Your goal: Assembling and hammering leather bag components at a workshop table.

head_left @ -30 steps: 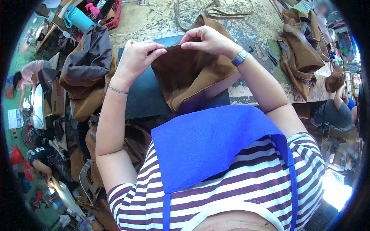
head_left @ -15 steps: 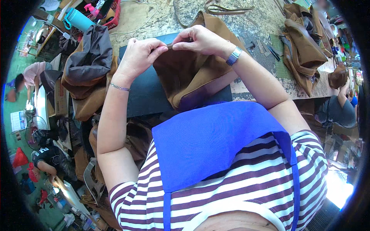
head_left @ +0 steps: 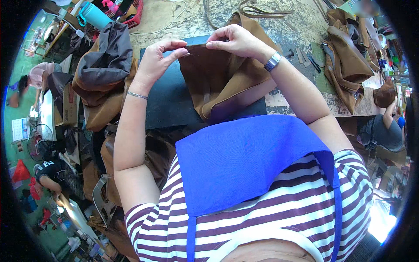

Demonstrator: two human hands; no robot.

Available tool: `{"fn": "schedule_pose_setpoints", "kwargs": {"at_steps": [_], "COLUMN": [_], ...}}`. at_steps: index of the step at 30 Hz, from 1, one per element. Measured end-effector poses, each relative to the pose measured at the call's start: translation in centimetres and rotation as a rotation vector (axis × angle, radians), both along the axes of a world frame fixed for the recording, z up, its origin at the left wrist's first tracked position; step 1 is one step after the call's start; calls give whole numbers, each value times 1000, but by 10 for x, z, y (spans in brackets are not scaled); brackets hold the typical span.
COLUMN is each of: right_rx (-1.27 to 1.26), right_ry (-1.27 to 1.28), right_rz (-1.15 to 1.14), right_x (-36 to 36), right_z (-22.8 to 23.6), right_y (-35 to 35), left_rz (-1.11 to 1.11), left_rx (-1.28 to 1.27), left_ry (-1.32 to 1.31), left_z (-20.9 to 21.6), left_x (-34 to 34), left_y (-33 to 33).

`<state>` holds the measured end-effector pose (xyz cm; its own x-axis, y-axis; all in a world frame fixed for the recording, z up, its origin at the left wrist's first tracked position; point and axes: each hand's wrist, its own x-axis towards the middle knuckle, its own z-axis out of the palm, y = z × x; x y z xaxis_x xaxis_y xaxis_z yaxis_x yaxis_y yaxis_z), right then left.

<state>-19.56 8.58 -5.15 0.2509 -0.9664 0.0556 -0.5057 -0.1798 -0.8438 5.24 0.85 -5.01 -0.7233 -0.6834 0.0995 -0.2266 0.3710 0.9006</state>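
A brown leather bag (head_left: 238, 83) lies tilted on a dark board (head_left: 163, 98) in front of me. At its upper edge my right hand (head_left: 233, 41) is closed in a pinch, thumb and fingertips on the leather rim. My left hand (head_left: 161, 59) is at the left end of that same edge, its thumb and forefinger apart with a small gap between them. Whether a thread or other tiny item lies at the left fingertips is too small to tell. The bag's strap (head_left: 214, 22) runs off behind it.
To the left stands another brown bag with dark lining (head_left: 107, 56), near a turquoise tumbler (head_left: 97, 16) and a red basket (head_left: 135, 15). At right lie dark-handled pliers (head_left: 314, 63), metal strips (head_left: 302, 56) and more brown bags (head_left: 349, 56). People work at both sides.
The fingertips of my two hands have drawn apart; the left thumb and forefinger have parted from their pinch. My right hand has shifted slightly right along the bag's edge.
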Motion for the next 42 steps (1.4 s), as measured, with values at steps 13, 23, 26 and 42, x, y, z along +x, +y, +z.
{"fn": "schedule_pose_setpoints", "kwargs": {"at_steps": [13,23,26,42], "right_rx": [-173,-200,-111,-174], "right_ry": [190,125,112,228], "right_rz": [14,112,70,70], "right_x": [18,22,18,15], "right_z": [14,8,5,7], "right_y": [8,3,-8,-10], "left_rz": [-42,-78,-59,30], "left_rx": [-251,-212,35,77], "left_ry": [-85,-189,-48,-17], "left_z": [6,12,-1,-12], "left_x": [-4,-9,-8,-13], "left_y": [11,10,2,3]}}
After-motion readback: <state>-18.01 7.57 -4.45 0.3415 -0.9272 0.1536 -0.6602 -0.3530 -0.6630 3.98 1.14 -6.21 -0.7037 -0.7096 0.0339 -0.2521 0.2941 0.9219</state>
